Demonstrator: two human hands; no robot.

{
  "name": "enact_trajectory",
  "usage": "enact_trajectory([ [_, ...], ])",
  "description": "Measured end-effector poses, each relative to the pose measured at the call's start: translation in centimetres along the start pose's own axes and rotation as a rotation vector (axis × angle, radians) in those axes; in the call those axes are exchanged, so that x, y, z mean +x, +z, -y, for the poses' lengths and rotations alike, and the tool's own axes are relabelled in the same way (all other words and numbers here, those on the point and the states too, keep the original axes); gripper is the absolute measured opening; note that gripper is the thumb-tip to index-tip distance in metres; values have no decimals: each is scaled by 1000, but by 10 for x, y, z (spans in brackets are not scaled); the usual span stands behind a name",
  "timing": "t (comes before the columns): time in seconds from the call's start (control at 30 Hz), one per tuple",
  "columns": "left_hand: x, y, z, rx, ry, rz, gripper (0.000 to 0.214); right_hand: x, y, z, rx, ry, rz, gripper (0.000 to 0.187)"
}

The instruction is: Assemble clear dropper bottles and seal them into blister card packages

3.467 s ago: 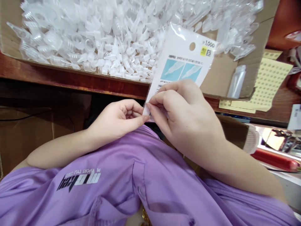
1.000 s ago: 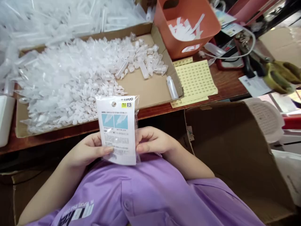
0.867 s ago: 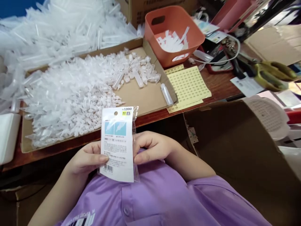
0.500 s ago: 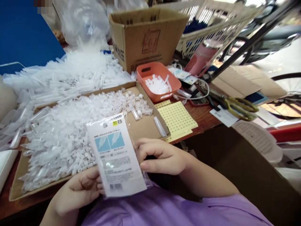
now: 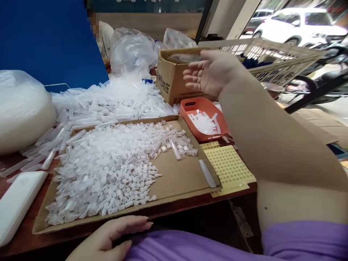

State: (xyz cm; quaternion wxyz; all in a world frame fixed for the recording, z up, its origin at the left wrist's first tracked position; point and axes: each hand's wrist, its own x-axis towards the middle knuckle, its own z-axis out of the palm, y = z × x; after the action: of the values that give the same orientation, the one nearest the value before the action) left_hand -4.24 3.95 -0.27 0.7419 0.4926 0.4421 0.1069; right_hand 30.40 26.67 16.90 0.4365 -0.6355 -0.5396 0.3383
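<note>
My right hand (image 5: pixel 210 72) is stretched out at the near rim of the cardboard box (image 5: pixel 174 81), its fingers spread and nothing in them. A blurred, clear and whitish packet (image 5: pixel 186 58) shows in the box's mouth just beyond the fingers; its print cannot be read. My left hand (image 5: pixel 114 235) rests low by my lap, near the front edge of the shallow cardboard tray (image 5: pixel 179 177), fingers stretched out and holding nothing. Heaped in that tray are small translucent plastic nozzle tips and caps (image 5: pixel 114 163). A clear tube (image 5: pixel 207 174) lies at its right side.
Behind the tray spreads a pile of clear plastic tubes (image 5: pixel 108 101). An orange basket (image 5: pixel 187 119) holds white strips, beside yellow sticker sheets (image 5: pixel 231 166). A white oblong case (image 5: pixel 21 203) and a bulging white bag (image 5: pixel 24 108) stand left. A plastic crate (image 5: pixel 288 65) is behind my right arm.
The printed packet has left both hands. My right hand has gone from my lap up and forward to the box, and my left hand has opened. The view has tilted up.
</note>
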Motion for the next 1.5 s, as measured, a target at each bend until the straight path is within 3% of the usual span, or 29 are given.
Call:
enact_trajectory([
  [0.1, -2, -6, 4, 64, -5, 34, 37, -32, 9, -30, -253, 50, 155, 12],
  [0.13, -3, -9, 4, 106, -3, 47, 38, -47, 9, -41, -392, 67, 212, 6],
  [0.23, -7, -18, -1, 325, 12, 92, 40, -91, 6, -71, -1006, 85, 377, 10],
  [0.3, -9, -21, -10, 477, 32, 134, 40, -116, 5, -86, -1289, 108, 464, 15],
  [0.47, -3, -7, -39, 700, 161, 194, 41, -158, 18, -112, -1350, 235, 484, 31],
  [0.6, 7, 14, -59, 740, 270, 300, 44, -173, 33, -118, -1334, 193, 479, 33],
  [0.73, 0, 18, -79, 848, 308, 356, 46, -174, 33, -113, -1317, 130, 472, 31],
  [0.8, -2, 12, -96, 960, 328, 244, 43, -176, 29, -112, -1240, 109, 435, 32],
  [0.87, 8, 0, -120, 1083, 346, 40, 42, -182, 24, -115, -1022, 76, 376, 37],
  [0.9, 18, -8, -135, 1146, 333, -130, 43, -186, 24, -119, -862, 49, 347, 39],
  [1.0, 69, -44, -180, 1404, 217, -581, 44, -203, 32, -134, -347, -73, 251, 41],
  [1.07, 108, -71, -203, 1464, 129, -748, 46, -217, 47, -141, -68, -151, 173, 37],
  [1.2, 167, -112, -222, 1425, 3, -828, 48, -239, 77, -146, 277, -141, 47, 28],
  [1.3, 186, -123, -228, 1374, -34, -845, 44, -243, 84, -146, 371, -84, 4, 30],
  [1.4, 182, -118, -232, 1325, 32, -874, 44, -239, 77, -150, 361, -135, 20, 33],
  [1.5, 155, -96, -219, 1314, 210, -823, 46, -234, 69, -155, 380, -139, -1, 32],
])
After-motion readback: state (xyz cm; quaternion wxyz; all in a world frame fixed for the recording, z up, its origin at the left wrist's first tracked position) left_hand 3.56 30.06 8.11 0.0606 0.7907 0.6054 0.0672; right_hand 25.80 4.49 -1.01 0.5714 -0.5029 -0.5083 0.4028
